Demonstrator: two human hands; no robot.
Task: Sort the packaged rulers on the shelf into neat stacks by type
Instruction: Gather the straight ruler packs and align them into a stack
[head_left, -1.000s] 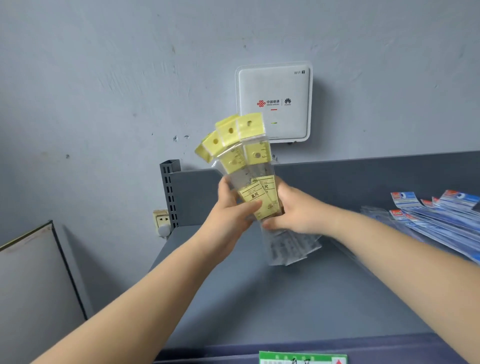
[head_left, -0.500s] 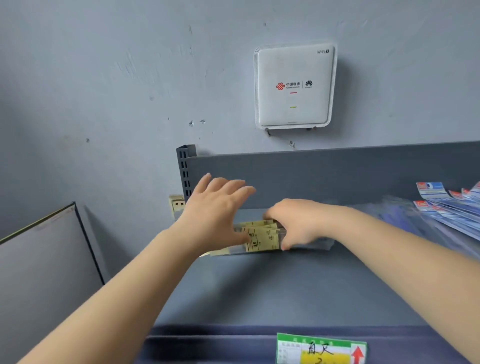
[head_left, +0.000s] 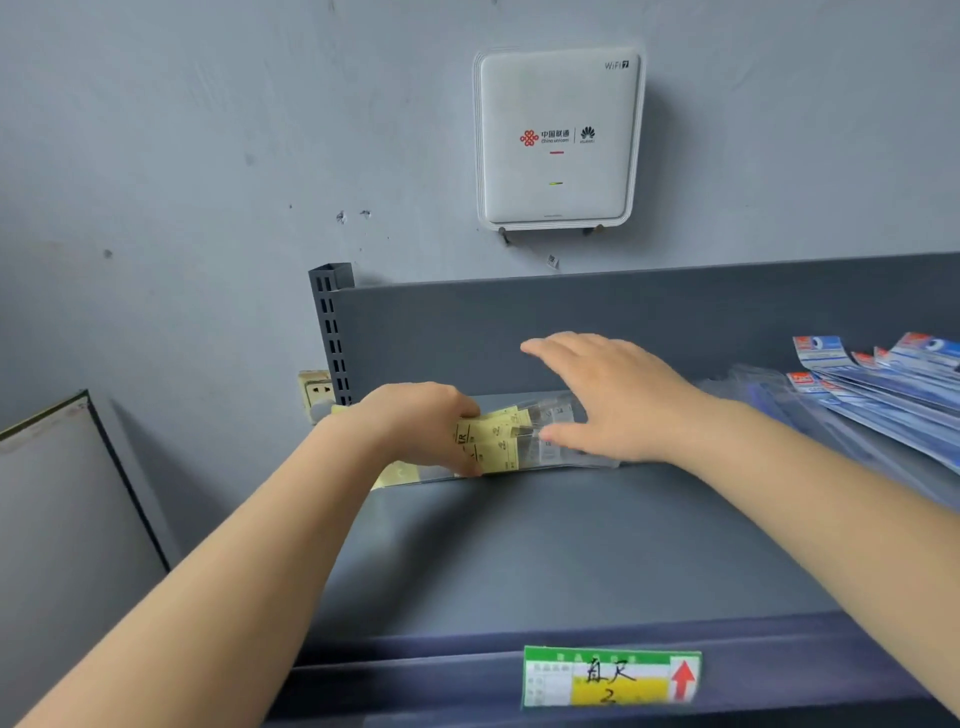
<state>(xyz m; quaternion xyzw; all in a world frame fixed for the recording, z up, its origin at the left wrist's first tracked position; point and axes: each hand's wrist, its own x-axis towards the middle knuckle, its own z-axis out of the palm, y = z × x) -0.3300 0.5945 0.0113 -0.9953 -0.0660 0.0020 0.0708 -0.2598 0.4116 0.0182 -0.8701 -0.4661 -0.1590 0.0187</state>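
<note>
A stack of clear packaged rulers with yellow labels lies flat at the back left of the grey shelf. My left hand covers the stack's left part, its fingers curled over the near and far edges. Over the stack's right end my right hand lies with straight fingers, thumb on the clear packets. Blue-and-red packaged rulers lie fanned out at the shelf's right.
The shelf's back panel rises right behind the stack, with a slotted upright post at its left. A white router hangs on the wall above. A price label sits on the front lip. A grey board stands at left.
The yellow-labelled rulers went from held upright and fanned to lying flat on the shelf. My left hand came down onto the stack's left part; my right hand let go and opened over its right end.
</note>
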